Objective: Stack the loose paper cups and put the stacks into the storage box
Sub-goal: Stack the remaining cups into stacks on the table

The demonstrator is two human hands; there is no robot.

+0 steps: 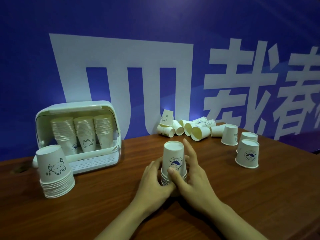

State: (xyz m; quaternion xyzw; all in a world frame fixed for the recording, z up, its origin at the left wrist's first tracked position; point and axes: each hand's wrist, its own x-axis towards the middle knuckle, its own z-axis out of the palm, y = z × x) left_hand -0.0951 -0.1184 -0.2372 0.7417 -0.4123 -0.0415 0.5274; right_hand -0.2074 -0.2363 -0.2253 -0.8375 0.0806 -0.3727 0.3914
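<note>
my left hand (pixel 153 181) + right hand (pixel 188 175) clamped round cup stack (pixel 174 161) | light, thin paper, crushes easily | grip low at nested rims, gently

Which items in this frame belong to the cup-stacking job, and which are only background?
Belongs to the job:
left hand and right hand, both gripping the centre stack
bear-print stack
storage box
toppled loose cups
upside-down single cups

Background:
wooden table
blue banner
</note>
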